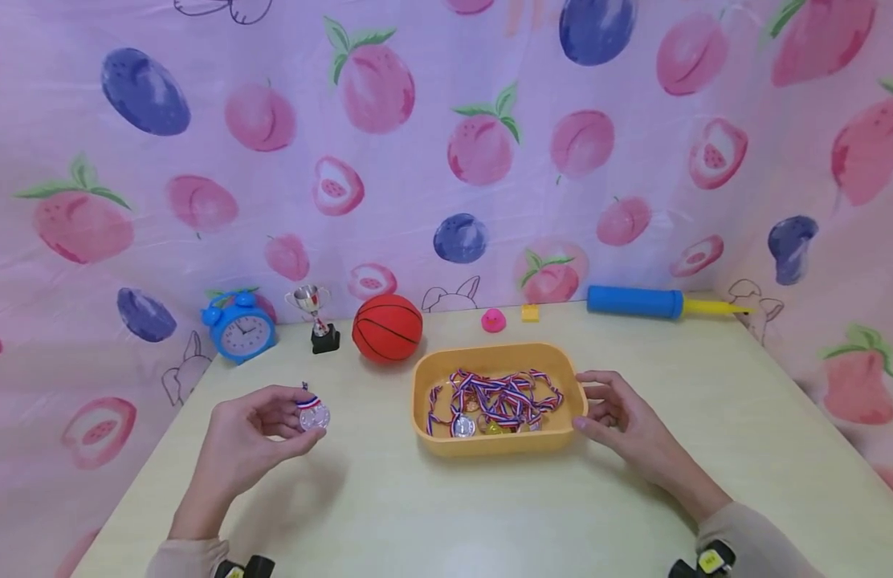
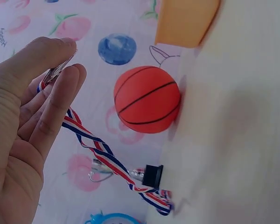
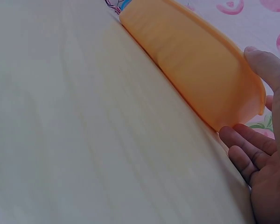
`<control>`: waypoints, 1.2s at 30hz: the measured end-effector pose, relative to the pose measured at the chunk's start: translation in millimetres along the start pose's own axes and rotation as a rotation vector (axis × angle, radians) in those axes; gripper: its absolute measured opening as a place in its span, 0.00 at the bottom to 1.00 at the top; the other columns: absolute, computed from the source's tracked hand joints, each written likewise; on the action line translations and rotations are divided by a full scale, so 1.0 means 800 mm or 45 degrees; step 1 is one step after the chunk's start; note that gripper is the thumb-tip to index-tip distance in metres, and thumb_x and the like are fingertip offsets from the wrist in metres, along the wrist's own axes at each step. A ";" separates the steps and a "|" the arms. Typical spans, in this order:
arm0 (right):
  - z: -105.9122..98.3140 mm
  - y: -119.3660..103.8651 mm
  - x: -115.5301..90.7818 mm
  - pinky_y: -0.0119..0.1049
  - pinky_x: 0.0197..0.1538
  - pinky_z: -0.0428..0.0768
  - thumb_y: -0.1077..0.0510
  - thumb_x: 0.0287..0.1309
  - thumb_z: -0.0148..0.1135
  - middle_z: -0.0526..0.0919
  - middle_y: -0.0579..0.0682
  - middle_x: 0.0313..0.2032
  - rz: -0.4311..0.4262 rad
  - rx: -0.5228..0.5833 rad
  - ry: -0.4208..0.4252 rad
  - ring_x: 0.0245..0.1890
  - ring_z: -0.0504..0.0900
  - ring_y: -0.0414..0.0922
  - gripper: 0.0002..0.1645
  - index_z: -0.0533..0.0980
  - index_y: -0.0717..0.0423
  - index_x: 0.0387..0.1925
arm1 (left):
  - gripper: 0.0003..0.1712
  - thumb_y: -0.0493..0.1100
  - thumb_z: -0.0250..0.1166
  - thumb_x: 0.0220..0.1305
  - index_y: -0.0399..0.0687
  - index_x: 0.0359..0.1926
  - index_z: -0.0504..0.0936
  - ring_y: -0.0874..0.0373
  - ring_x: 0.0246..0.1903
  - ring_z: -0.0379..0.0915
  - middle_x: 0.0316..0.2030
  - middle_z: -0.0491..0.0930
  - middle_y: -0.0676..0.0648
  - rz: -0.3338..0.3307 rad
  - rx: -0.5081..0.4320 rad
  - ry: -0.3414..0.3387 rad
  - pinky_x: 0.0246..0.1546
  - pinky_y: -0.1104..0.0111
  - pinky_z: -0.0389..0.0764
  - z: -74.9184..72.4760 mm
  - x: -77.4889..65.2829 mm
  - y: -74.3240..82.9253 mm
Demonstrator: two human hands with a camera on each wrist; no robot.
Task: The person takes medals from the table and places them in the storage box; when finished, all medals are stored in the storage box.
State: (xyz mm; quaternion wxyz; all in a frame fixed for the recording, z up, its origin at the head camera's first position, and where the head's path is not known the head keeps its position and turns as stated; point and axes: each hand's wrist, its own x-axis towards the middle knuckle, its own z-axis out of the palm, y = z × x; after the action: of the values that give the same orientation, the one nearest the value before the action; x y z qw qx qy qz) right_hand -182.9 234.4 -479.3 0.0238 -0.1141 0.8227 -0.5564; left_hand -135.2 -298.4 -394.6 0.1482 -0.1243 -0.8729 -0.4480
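My left hand (image 1: 247, 433) pinches a silver medal (image 1: 315, 415) between thumb and fingers, raised above the table at the left. Its red, white and blue ribbon (image 2: 105, 154) runs down from the hand in the left wrist view. Right of the middle stands a yellow-orange plastic bin (image 1: 490, 445) holding a tangle of striped medal ribbons (image 1: 507, 400), with a silver medal (image 1: 463, 425) and a gold medal (image 1: 495, 429) among them. My right hand (image 1: 627, 425) holds the bin's right end, thumb at the front corner and index finger farther back on the rim.
Along the back stand a blue alarm clock (image 1: 246, 333), a small trophy cup (image 1: 318, 317), a red basketball (image 1: 387, 329), a pink toy duck (image 1: 493, 320), a yellow block (image 1: 530, 313) and a blue hand pump (image 1: 634, 302). A fruit-print curtain (image 1: 417, 201) hangs behind the table.
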 end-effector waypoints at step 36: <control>0.001 0.001 0.002 0.29 0.54 0.86 0.47 0.75 0.75 0.79 0.61 0.72 0.012 0.009 -0.007 0.57 0.82 0.56 0.40 0.66 0.40 0.80 | 0.26 0.35 0.90 0.52 0.45 0.52 0.92 0.62 0.32 0.91 0.35 0.92 0.53 0.440 0.031 -0.016 0.39 0.72 0.92 0.017 0.096 0.106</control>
State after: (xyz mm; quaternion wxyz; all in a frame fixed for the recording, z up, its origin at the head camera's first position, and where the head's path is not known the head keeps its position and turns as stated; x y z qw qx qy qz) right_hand -184.5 233.7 -480.5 0.0291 -0.1118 0.8212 -0.5588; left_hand -178.7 -232.2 -310.4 0.2191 -0.2736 -0.8448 -0.4043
